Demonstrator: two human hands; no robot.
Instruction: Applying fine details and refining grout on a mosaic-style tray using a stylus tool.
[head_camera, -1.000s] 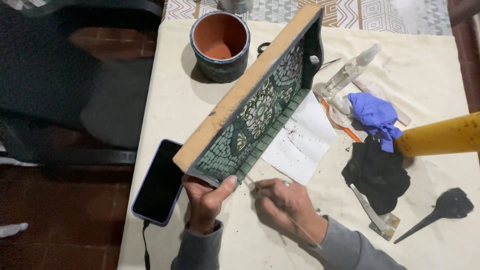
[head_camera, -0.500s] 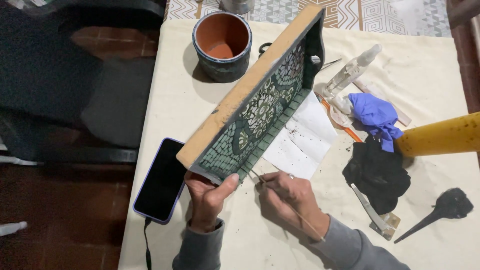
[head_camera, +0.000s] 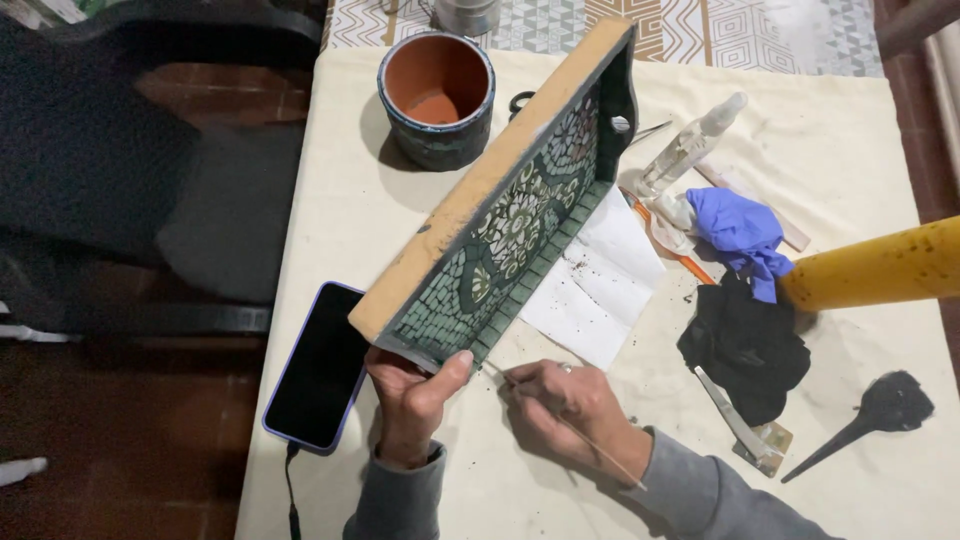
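Mid-frame, left hand (head_camera: 412, 400) props the mosaic tray (head_camera: 510, 215) on edge; right hand (head_camera: 560, 400) pinches a thin stick (head_camera: 570, 425), picking grout lines; steadiness needed next.

The yellow tube (head_camera: 872, 272) runs off the right edge. The metal can (head_camera: 467, 14) (only its base shows) is cut by the top edge. The tray (head_camera: 497, 225) hides part of the scissors (head_camera: 519, 102).

Counted: one mosaic tray (head_camera: 520, 215), one terracotta pot (head_camera: 437, 95), one phone (head_camera: 320, 365), one spray bottle (head_camera: 692, 145), one blue glove (head_camera: 742, 232), one black cloth (head_camera: 745, 345).
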